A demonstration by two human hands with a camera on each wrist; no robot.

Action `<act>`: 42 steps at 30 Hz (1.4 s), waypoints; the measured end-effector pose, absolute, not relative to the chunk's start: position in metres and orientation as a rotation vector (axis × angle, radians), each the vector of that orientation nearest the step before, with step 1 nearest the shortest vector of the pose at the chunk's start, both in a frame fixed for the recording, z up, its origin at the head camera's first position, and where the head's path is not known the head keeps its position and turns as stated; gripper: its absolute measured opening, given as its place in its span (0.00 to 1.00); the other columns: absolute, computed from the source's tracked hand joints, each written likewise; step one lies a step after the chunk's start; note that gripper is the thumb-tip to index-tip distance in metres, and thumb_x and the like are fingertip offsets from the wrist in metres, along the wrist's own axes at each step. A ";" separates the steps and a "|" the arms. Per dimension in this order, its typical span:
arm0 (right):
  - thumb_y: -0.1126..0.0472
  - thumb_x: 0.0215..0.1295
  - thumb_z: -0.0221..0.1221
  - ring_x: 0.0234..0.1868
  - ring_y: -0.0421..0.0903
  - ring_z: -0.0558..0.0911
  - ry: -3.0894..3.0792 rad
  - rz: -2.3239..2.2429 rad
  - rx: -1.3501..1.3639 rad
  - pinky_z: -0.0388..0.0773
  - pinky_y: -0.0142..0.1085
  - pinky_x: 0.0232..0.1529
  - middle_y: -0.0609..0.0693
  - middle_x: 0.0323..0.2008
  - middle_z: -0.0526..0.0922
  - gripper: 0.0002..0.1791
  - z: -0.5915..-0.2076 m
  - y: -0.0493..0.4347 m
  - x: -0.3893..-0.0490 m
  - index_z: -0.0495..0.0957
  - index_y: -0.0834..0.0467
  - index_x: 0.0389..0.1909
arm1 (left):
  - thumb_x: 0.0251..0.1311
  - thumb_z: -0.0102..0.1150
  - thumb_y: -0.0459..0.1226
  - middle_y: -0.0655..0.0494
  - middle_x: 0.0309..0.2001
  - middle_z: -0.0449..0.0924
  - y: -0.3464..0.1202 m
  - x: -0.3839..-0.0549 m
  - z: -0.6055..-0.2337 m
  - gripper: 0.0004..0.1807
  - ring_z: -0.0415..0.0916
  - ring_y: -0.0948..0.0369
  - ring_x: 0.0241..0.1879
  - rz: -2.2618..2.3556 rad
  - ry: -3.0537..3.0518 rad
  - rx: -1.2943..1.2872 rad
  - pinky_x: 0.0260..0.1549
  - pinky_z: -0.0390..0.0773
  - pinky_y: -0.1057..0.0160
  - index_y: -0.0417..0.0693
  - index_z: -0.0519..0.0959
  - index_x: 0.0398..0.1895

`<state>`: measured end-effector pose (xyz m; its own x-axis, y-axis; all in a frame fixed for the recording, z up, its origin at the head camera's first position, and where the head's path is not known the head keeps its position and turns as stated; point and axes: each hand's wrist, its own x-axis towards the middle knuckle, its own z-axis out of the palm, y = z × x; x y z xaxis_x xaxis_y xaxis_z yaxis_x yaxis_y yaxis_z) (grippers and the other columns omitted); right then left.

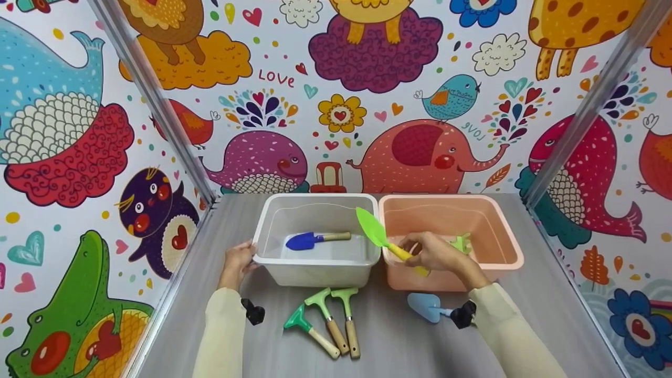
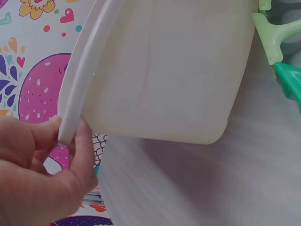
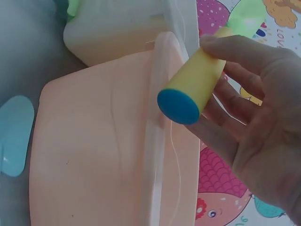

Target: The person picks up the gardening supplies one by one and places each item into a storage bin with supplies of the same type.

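My right hand [image 1: 437, 252] grips the yellow handle of a toy trowel with a bright green blade [image 1: 371, 227]. The trowel is held over the front left of the pink bin [image 1: 506, 231], its blade reaching across the white bin's right rim. In the right wrist view the handle [image 3: 197, 75] shows its blue end cap. With thumb and fingers my left hand [image 1: 239, 262] pinches the left rim of the white bin [image 1: 315, 273]. A blue trowel [image 1: 301, 241] with a wooden handle lies inside the white bin. Inside the pink one is a light green tool [image 1: 462, 243], partly hidden by my right hand.
Before the white bin lie a dark green tool [image 1: 299, 318] and two light green ones [image 1: 318, 298] [image 1: 345, 295], all wooden-handled. A light blue trowel [image 1: 426, 307] lies before the pink bin, partly under my right wrist's camera. Printed walls [image 1: 336, 68] enclose the grey table [image 1: 388, 346].
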<state>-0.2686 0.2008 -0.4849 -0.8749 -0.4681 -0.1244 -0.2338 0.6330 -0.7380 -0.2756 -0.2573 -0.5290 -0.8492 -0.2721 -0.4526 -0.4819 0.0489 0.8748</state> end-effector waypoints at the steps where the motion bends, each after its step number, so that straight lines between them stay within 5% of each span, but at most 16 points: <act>1: 0.63 0.59 0.70 0.40 0.49 0.81 2.533 -1.107 -0.556 0.87 0.37 0.38 0.52 0.43 0.84 0.16 -0.485 0.201 -0.270 0.84 0.53 0.49 | 0.76 0.45 0.34 0.33 0.71 0.64 -0.257 -0.276 -0.529 0.26 0.73 0.50 0.60 1.905 2.147 -0.784 0.38 0.84 0.71 0.39 0.61 0.75; 6: 0.61 0.60 0.70 0.39 0.48 0.81 2.458 -1.176 -0.517 0.87 0.36 0.37 0.54 0.45 0.84 0.18 -0.486 0.202 -0.275 0.83 0.55 0.51 | 0.76 0.44 0.34 0.34 0.72 0.64 -0.256 -0.277 -0.529 0.26 0.72 0.49 0.63 1.914 2.131 -0.785 0.44 0.85 0.68 0.39 0.61 0.75; 14: 0.63 0.62 0.66 0.39 0.48 0.80 2.348 -1.264 -0.516 0.84 0.34 0.32 0.61 0.47 0.82 0.20 -0.491 0.196 -0.285 0.80 0.62 0.55 | 0.75 0.45 0.34 0.32 0.70 0.66 -0.256 -0.277 -0.530 0.26 0.74 0.50 0.61 1.915 2.158 -0.786 0.36 0.83 0.72 0.38 0.62 0.74; 20: 0.62 0.63 0.65 0.41 0.48 0.81 2.307 -1.291 -0.473 0.88 0.41 0.38 0.60 0.48 0.82 0.20 -0.494 0.187 -0.292 0.79 0.61 0.55 | 0.75 0.45 0.34 0.32 0.70 0.65 -0.257 -0.277 -0.532 0.26 0.74 0.50 0.60 1.949 2.128 -0.785 0.44 0.85 0.67 0.37 0.61 0.74; 26: 0.64 0.63 0.64 0.41 0.49 0.81 2.279 -1.285 -0.458 0.88 0.44 0.40 0.60 0.48 0.82 0.19 -0.494 0.174 -0.297 0.79 0.62 0.55 | 0.76 0.45 0.33 0.31 0.71 0.64 -0.258 -0.275 -0.533 0.26 0.73 0.50 0.60 1.975 2.107 -0.781 0.42 0.85 0.69 0.37 0.61 0.74; 34: 0.64 0.64 0.64 0.39 0.48 0.81 2.277 -1.257 -0.430 0.88 0.39 0.38 0.58 0.45 0.82 0.17 -0.489 0.155 -0.306 0.80 0.61 0.54 | 0.75 0.47 0.33 0.30 0.67 0.67 -0.259 -0.276 -0.536 0.26 0.79 0.61 0.42 1.992 2.117 -0.788 0.36 0.85 0.71 0.38 0.62 0.74; 42: 0.64 0.63 0.65 0.37 0.46 0.81 2.335 -1.188 -0.493 0.85 0.34 0.33 0.58 0.46 0.82 0.18 -0.478 0.135 -0.315 0.79 0.63 0.54 | 0.75 0.47 0.33 0.32 0.70 0.65 -0.258 -0.276 -0.536 0.27 0.78 0.57 0.51 2.047 2.071 -0.775 0.40 0.85 0.68 0.38 0.61 0.74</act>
